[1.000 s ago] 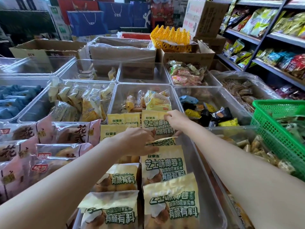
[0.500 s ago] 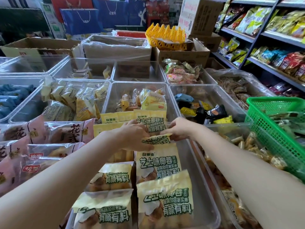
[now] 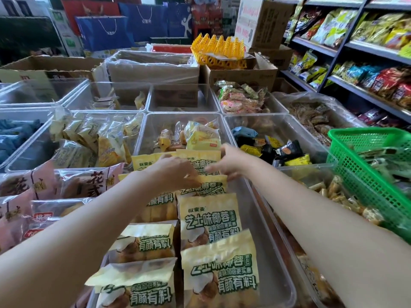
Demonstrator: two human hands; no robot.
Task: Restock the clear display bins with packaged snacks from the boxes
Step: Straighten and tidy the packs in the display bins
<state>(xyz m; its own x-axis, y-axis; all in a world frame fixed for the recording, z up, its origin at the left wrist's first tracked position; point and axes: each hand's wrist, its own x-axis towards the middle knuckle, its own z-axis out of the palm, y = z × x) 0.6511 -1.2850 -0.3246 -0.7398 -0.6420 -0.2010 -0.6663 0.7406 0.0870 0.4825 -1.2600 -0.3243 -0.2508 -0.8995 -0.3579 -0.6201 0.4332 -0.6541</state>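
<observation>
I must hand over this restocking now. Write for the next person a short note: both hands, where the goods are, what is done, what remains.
Left hand: grips a yellow bread packet with green print at the far end of the near clear plastic bin.
Right hand: fingers on the same packets; grip unclear.
Done: two rows of these packets already lie in that bin.
Left: settle the far packets; the far clear bin looks nearly bare.

A bare strip runs down the right side of the near bin (image 3: 274,258), beside the yellow packs (image 3: 219,266). The green basket (image 3: 364,174) juts in from the right, over the next bin. The far middle bin (image 3: 182,97) stands open above, boxes (image 3: 153,71) walling it behind.
</observation>
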